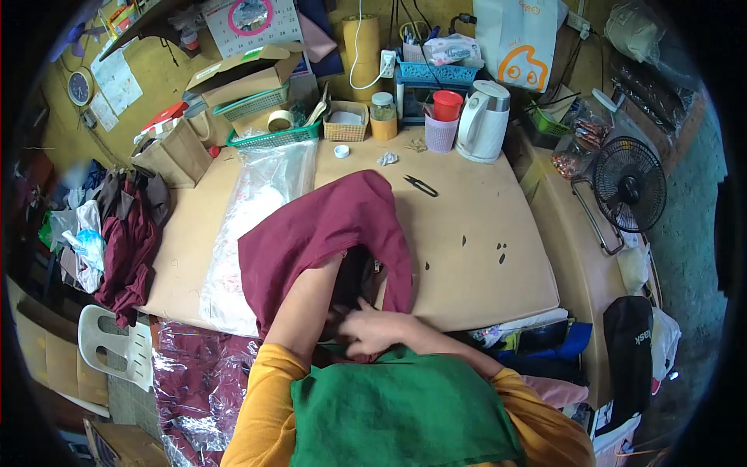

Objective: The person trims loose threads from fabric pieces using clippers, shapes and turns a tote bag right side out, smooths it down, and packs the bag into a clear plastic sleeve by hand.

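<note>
A maroon garment (pixel 327 210) lies bunched on the work table in front of me, its dark inside showing through an opening. My left forearm (pixel 303 311) reaches into that opening, and the fabric hides most of the hand. Close to my body, my right hand (pixel 373 328) has its fingers curled at the garment's lower edge, gripping cloth there; the fingertips are partly hidden. A small metallic piece, perhaps a zipper pull, shows inside the opening. Beyond the garment, to the right, lie black thread snips (pixel 421 185), touched by neither hand.
Under the garment's left side spreads a clear plastic bag (pixel 268 179). A white kettle (pixel 482 121), a lilac basket (pixel 441 132), a jar (pixel 383 117) and a green tray (pixel 274 134) line the table's back. A black fan (pixel 629 185) stands right; a white chair (pixel 117 346) left.
</note>
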The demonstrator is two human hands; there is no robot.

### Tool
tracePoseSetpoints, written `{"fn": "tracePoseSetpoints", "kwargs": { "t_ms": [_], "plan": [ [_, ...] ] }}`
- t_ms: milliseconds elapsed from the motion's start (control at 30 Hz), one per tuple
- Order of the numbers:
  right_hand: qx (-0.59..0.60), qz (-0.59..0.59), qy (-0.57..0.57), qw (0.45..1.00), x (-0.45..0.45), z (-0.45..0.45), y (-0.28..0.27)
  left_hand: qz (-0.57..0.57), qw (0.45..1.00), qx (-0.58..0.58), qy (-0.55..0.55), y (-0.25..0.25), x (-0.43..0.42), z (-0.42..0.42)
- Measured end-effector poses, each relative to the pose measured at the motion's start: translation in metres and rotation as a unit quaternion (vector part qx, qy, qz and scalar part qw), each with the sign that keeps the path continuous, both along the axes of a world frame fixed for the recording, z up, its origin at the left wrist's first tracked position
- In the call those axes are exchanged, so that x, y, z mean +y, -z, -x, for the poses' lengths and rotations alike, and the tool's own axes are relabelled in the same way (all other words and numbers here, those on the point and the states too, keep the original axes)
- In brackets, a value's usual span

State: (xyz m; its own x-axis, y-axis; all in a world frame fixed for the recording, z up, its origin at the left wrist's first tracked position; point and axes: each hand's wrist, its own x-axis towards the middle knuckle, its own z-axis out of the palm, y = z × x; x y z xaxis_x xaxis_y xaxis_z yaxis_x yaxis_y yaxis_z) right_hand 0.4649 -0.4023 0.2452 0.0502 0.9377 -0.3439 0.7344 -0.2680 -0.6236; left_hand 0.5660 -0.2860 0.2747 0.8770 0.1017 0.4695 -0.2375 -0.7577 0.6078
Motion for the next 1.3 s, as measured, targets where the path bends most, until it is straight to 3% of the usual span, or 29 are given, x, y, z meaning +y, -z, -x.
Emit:
{"fn": "tracePoseSetpoints", "kwargs": {
  "t_ms": [33, 67, 133, 200, 267, 300, 367, 400, 467, 567, 600, 633, 667, 700, 733, 833, 867, 900, 933, 1000, 1167, 1300],
  "plan": [
    [0.052, -0.06, 0.1, 0.992, -0.003, -0.006, 0.008, -0.001, 1.0, -0.009, 0.001, -0.001, -0.002, -0.001],
    [0.012, -0.183, 0.169, 0.968, 0.0, -0.013, 0.035, -0.001, 1.0, -0.015, 0.002, 0.001, -0.004, 0.0],
    [-0.035, -0.196, 0.277, 0.94, -0.001, -0.024, 0.015, -0.007, 0.999, -0.029, 0.013, 0.008, -0.01, 0.006],
    [-0.099, 0.066, 0.261, 0.958, 0.004, -0.05, -0.03, -0.018, 0.998, -0.049, 0.021, 0.02, -0.013, 0.021],
    [-0.23, -0.034, 0.274, 0.933, 0.0, -0.076, 0.051, -0.057, 0.997, -0.056, 0.014, 0.041, -0.005, 0.052],
    [-0.229, -0.036, 0.273, 0.934, -0.01, -0.079, 0.053, -0.086, 0.996, -0.03, 0.0, 0.053, 0.007, 0.07],
    [-0.334, -0.217, 0.365, 0.841, -0.027, -0.085, 0.052, -0.158, 0.981, 0.109, -0.024, 0.072, 0.045, 0.106],
    [-0.226, -0.124, 0.424, 0.868, -0.031, -0.088, 0.035, -0.185, 0.97, 0.156, -0.036, 0.07, 0.057, 0.124],
    [-0.35, -0.348, 0.438, 0.751, -0.029, -0.073, 0.001, -0.215, 0.956, 0.171, -0.105, 0.039, 0.079, 0.145],
    [-0.451, -0.397, 0.37, 0.708, -0.027, -0.069, -0.022, -0.271, 0.931, 0.177, -0.168, 0.006, 0.102, 0.128],
    [-0.447, -0.395, 0.368, 0.713, -0.026, -0.069, -0.016, -0.294, 0.918, 0.216, -0.157, 0.008, 0.107, 0.115],
    [-0.349, -0.245, 0.356, 0.832, -0.023, -0.073, -0.004, -0.309, 0.905, 0.255, -0.143, 0.009, 0.11, 0.104],
    [-0.241, -0.09, 0.328, 0.909, -0.018, -0.083, 0.005, -0.323, 0.899, 0.267, -0.128, 0.011, 0.106, 0.094],
    [-0.281, -0.159, 0.318, 0.891, -0.015, -0.083, 0.017, -0.325, 0.901, 0.265, -0.109, 0.011, 0.099, 0.093],
    [-0.204, -0.086, 0.35, 0.91, -0.011, -0.067, -0.027, -0.334, 0.901, 0.264, -0.078, 0.015, 0.091, 0.094],
    [-0.239, -0.135, 0.264, 0.924, -0.014, -0.031, -0.006, -0.382, 0.9, 0.204, 0.056, 0.062, 0.072, 0.111],
    [-0.22, -0.117, 0.23, 0.941, -0.017, -0.019, 0.009, -0.238, 0.931, 0.266, 0.078, 0.068, 0.058, 0.114],
    [-0.245, -0.148, 0.222, 0.932, -0.022, -0.005, 0.024, -0.277, 0.961, -0.008, 0.012, 0.071, 0.044, 0.122],
    [-0.255, -0.14, 0.213, 0.933, -0.025, 0.005, 0.029, -0.275, 0.961, -0.006, 0.015, 0.078, 0.043, 0.127],
    [-0.258, -0.153, 0.219, 0.928, -0.028, 0.011, 0.038, -0.386, 0.922, -0.013, 0.025, 0.092, 0.047, 0.128],
    [-0.225, -0.109, 0.227, 0.941, -0.027, 0.012, 0.031, -0.235, 0.96, 0.145, 0.049, 0.086, 0.053, 0.107],
    [-0.224, -0.114, 0.229, 0.94, -0.027, 0.011, 0.032, -0.18, 0.982, 0.056, -0.03, 0.075, 0.047, 0.077]
  ]
}}
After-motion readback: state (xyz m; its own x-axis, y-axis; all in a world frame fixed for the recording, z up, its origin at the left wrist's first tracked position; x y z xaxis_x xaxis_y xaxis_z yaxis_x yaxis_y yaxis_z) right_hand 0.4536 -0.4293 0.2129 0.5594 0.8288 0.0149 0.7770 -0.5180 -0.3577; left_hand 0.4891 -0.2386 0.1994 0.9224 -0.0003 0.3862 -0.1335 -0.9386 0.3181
